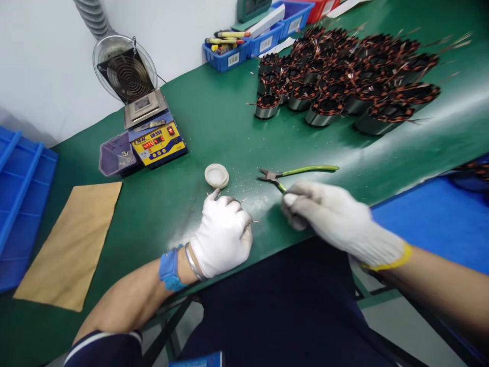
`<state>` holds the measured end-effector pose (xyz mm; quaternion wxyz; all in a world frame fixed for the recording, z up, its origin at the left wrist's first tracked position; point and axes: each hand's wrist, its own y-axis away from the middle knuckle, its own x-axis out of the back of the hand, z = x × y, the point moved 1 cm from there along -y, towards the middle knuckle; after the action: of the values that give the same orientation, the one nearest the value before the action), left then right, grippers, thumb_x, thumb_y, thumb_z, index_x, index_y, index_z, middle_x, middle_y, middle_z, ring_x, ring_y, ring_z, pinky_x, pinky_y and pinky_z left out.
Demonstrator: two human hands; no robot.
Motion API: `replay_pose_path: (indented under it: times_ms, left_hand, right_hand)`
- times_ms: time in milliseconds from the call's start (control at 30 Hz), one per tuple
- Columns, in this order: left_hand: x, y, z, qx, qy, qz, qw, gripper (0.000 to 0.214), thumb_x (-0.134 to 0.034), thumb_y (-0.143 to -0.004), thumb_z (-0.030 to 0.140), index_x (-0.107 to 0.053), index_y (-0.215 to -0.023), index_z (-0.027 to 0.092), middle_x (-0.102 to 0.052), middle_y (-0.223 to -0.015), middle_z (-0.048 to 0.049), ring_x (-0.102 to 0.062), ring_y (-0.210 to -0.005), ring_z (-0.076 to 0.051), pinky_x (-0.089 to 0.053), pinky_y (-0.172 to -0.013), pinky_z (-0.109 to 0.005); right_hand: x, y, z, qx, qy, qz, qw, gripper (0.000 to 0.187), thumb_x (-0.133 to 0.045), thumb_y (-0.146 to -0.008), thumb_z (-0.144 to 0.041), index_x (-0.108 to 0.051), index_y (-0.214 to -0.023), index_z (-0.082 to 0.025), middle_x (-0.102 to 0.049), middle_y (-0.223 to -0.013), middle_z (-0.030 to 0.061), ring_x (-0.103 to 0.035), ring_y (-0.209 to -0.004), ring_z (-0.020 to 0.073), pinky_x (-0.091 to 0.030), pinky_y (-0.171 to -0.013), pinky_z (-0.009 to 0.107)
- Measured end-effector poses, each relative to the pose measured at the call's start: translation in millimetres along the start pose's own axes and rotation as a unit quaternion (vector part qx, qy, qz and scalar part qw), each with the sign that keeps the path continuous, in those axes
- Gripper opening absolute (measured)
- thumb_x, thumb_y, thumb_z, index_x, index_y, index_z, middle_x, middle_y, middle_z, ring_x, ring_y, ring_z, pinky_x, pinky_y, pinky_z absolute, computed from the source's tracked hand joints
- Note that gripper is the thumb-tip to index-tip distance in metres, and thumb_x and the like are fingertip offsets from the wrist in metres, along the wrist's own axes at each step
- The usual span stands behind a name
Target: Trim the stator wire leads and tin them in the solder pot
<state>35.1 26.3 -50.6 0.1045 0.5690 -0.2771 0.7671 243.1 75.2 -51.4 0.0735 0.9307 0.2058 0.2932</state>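
Note:
My left hand (223,235), in a white glove, rests low over the green bench with most fingers curled. A thin wire (256,221) pokes out at its thumb side and seems held there. One outer finger points toward a small round white dish (216,176), just short of or touching its edge. My right hand (328,214), gloved and slightly blurred, has thumb and fingers pinched together; whatever they hold is hidden. Beside it lie green-handled side cutters (272,176), jaws parted, one handle partly hidden behind the hand.
Several copper-wound stator cores (324,108) stand at the back right. A yellow soldering pot (158,145) with a digital display sits left, near a fume extractor fan (128,74). Blue bins (229,60) line the wall. Brown cardboard (72,239) and a blue crate (23,204) lie left.

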Motion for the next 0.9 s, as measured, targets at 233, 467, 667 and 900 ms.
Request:
replay_pose_path:
  times_ms: [233, 467, 667, 900]
  left_hand:
    - [0.6, -1.6, -0.8, 0.045, -0.035, 0.003, 0.998, 0.016, -0.057, -0.086, 0.019, -0.064, -0.072, 0.021, -0.065, -0.076, -0.0037, -0.06, -0.087, -0.024, -0.043, -0.105, -0.049]
    - [-1.2, 0.4, -1.2, 0.045, -0.043, 0.019, 0.998, 0.014, -0.058, -0.086, 0.019, -0.063, -0.073, 0.021, -0.065, -0.076, -0.003, -0.061, -0.088, -0.023, -0.042, -0.107, -0.049]
    - [-1.2, 1.7, -0.3, 0.047, -0.053, 0.034, 0.997, 0.014, -0.057, -0.087, 0.019, -0.061, -0.073, 0.022, -0.064, -0.076, -0.0025, -0.061, -0.086, -0.022, -0.042, -0.106, -0.048]
    - [-2.7, -0.9, -1.1, 0.048, -0.062, 0.062, 0.995, 0.016, -0.057, -0.086, 0.018, -0.059, -0.07, 0.022, -0.061, -0.071, -0.0013, -0.057, -0.076, -0.021, -0.045, -0.097, -0.042]
  right_hand:
    - [47.9, -12.4, 58.1, 0.153, 0.47, 0.113, 0.862, 0.111, -0.068, -0.058, -0.073, -0.049, -0.139, -0.001, -0.041, -0.147, 0.0355, -0.043, -0.132, 0.0543, -0.043, -0.102, 0.062]
    - [66.3, -20.0, 41.7, 0.073, 0.508, -0.008, 0.858, 0.084, -0.056, -0.082, -0.065, -0.045, -0.15, -0.017, -0.061, -0.121, 0.02, -0.063, -0.099, 0.0383, -0.051, -0.074, 0.047]
    - [52.7, -26.6, 2.4, 0.044, 0.501, -0.029, 0.864, 0.051, -0.072, -0.069, -0.047, -0.07, -0.107, -0.013, -0.064, -0.105, 0.0187, -0.065, -0.08, 0.032, -0.044, -0.065, 0.039]
    - [22.2, -34.5, 18.8, 0.102, 0.479, 0.121, 0.864, 0.049, -0.046, -0.088, -0.038, -0.063, -0.121, -0.006, -0.062, -0.117, 0.0264, -0.061, -0.097, 0.04, -0.048, -0.074, 0.047]
